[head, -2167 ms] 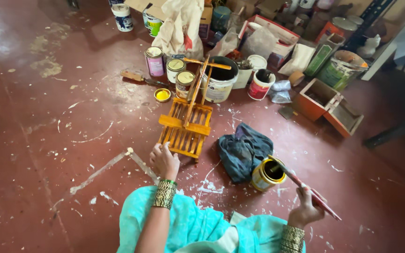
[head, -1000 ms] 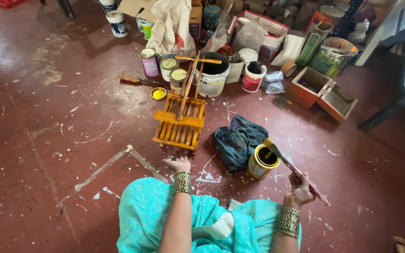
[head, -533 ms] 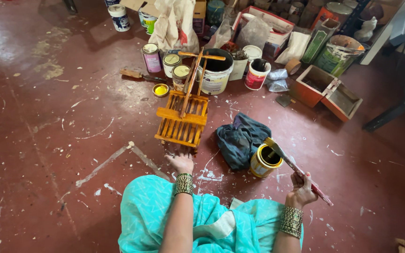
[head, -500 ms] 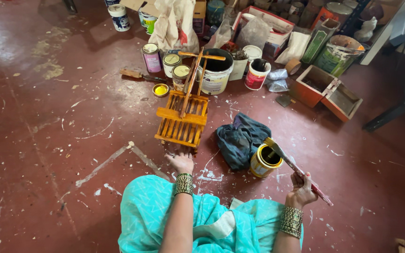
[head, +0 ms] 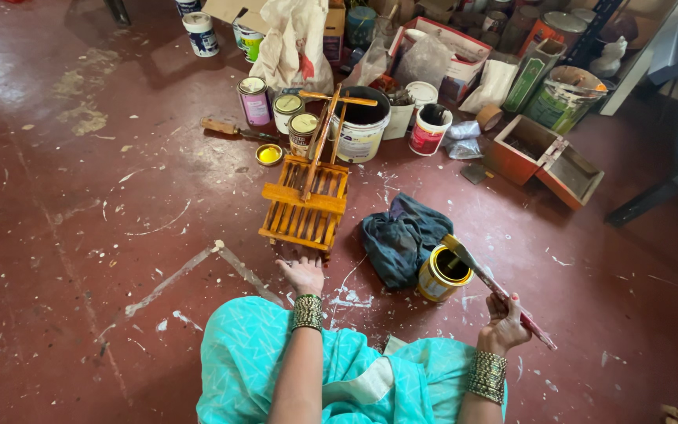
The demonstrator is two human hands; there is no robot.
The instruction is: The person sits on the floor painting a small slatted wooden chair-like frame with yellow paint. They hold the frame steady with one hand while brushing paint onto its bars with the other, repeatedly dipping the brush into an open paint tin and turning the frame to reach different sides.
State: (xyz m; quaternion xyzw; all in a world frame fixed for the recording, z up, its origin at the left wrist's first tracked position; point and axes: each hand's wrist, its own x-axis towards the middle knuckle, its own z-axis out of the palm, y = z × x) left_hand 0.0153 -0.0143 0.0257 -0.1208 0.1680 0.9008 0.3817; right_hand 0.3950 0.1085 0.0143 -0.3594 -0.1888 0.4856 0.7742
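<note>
The left hand [head: 302, 274] rests open, fingers spread, on the floor [head: 80, 204], touching the orange wooden frame's [head: 306, 206] near edge, perhaps steadying it. The right hand's [head: 504, 318] grip holds a paintbrush [head: 496, 289], bristles poised over the open yellow paint tin [head: 442, 272].

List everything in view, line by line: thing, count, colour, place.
wooden frame: one, orange, floor centre
open paint can: one, yellow, right of cloth
cloth: one, dark blue, beside frame
paintbrush: one, reddish handle, bristles over the can
small tins: three, mixed, behind frame
white bucket: one, behind frame
yellow lid: one, left of frame
wooden boxes: two, orange, right
left hand: at frame's near edge
right hand: holding paintbrush
</note>
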